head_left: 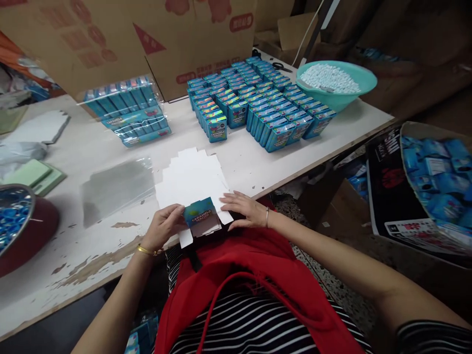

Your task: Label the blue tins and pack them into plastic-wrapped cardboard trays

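A flat die-cut carton blank [191, 177], white on its inner face, lies on the table in front of me. Its near panel is folded up and shows a blue printed side [201, 214] reading CARAMELO MACIZO. My left hand [167, 223] pinches the left edge of that panel between thumb and fingers. On the right side, my right hand [245, 211] rests with fingers stretched out and apart over the carton's white flap. Left of the carton lies a clear plastic sleeve [118, 189].
Many small blue boxes [254, 103] stand in rows at the back, beside a turquoise basin [337, 98] of white candies. A wrapped display pack [129, 113] stands left of them. A red bowl [40, 226] sits far left. Below the right edge is a carton of blue packets [438, 167].
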`<state>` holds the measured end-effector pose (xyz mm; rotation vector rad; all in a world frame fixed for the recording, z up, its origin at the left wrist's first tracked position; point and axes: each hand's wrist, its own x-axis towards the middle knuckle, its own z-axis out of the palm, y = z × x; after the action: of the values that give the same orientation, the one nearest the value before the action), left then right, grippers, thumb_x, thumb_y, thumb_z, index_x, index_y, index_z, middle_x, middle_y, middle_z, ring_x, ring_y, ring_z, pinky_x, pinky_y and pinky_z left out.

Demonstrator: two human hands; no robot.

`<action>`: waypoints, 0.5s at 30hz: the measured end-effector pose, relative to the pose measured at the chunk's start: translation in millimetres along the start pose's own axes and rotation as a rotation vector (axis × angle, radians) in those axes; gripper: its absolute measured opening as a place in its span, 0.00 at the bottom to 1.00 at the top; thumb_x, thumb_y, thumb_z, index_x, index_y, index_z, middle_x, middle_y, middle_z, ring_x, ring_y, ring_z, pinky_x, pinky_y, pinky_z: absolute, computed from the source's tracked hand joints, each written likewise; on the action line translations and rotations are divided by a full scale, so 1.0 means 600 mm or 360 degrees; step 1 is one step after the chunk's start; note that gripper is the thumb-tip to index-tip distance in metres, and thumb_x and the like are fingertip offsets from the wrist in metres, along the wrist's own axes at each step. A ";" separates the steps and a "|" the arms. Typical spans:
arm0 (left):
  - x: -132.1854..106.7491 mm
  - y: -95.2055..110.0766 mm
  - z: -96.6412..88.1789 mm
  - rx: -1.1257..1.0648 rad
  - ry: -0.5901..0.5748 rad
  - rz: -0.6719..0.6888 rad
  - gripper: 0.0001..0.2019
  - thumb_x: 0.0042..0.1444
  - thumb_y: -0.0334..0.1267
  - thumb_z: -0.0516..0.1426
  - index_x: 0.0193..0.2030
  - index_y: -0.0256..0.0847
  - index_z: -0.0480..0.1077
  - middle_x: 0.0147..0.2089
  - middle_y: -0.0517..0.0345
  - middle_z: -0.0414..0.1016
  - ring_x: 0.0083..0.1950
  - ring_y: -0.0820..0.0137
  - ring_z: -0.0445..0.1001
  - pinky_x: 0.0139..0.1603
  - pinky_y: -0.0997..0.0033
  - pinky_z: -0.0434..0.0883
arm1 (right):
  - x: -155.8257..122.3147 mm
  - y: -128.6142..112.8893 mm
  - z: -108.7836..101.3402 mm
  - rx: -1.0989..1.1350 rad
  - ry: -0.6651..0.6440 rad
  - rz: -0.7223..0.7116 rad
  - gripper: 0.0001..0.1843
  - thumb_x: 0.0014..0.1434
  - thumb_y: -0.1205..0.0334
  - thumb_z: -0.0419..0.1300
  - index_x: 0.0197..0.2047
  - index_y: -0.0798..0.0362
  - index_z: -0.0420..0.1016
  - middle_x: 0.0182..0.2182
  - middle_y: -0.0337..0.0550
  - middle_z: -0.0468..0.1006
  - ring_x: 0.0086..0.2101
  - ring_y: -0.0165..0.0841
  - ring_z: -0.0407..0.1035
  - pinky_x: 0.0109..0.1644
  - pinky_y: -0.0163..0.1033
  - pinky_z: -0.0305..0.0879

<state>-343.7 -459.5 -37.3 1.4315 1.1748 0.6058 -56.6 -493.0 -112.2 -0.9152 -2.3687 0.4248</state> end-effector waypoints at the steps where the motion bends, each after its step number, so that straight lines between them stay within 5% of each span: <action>1: 0.001 -0.002 -0.002 -0.0041 -0.0005 -0.0020 0.19 0.54 0.55 0.56 0.30 0.38 0.70 0.28 0.59 0.74 0.30 0.70 0.74 0.36 0.68 0.74 | 0.001 0.000 0.003 0.0046 0.0002 -0.0019 0.28 0.59 0.46 0.59 0.56 0.53 0.67 0.59 0.52 0.66 0.62 0.42 0.54 0.64 0.56 0.51; 5: -0.019 -0.008 -0.006 0.0268 -0.0229 0.0105 0.22 0.58 0.56 0.50 0.35 0.39 0.73 0.36 0.54 0.78 0.41 0.64 0.76 0.49 0.58 0.73 | 0.009 -0.003 0.021 0.0324 0.0295 0.0125 0.12 0.66 0.57 0.52 0.45 0.51 0.75 0.48 0.48 0.76 0.54 0.38 0.65 0.57 0.51 0.61; 8: -0.054 -0.015 -0.007 0.0909 -0.0488 0.0512 0.29 0.54 0.59 0.53 0.57 0.43 0.67 0.59 0.48 0.70 0.63 0.55 0.63 0.66 0.43 0.53 | 0.019 -0.016 0.031 0.0505 0.0578 0.0411 0.13 0.66 0.57 0.51 0.36 0.51 0.75 0.36 0.44 0.78 0.43 0.35 0.69 0.50 0.45 0.64; 11: -0.088 -0.038 -0.008 0.1501 -0.0323 0.0818 0.38 0.53 0.56 0.57 0.68 0.47 0.52 0.70 0.48 0.52 0.72 0.50 0.43 0.68 0.37 0.37 | 0.029 -0.035 0.033 0.0582 0.0682 0.0690 0.17 0.66 0.55 0.52 0.29 0.52 0.71 0.27 0.41 0.73 0.35 0.33 0.66 0.42 0.41 0.64; 15: -0.104 -0.085 -0.003 0.1546 -0.0073 0.0960 0.21 0.63 0.36 0.48 0.63 0.48 0.61 0.65 0.53 0.63 0.70 0.60 0.51 0.69 0.44 0.44 | 0.030 -0.052 0.030 0.0547 0.0596 0.0686 0.17 0.67 0.56 0.50 0.29 0.52 0.70 0.28 0.41 0.73 0.34 0.33 0.65 0.43 0.41 0.62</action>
<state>-384.9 -521.2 -69.3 2.6644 1.0220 0.3894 -94.4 -504.6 -104.5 -1.2144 -1.6917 0.7291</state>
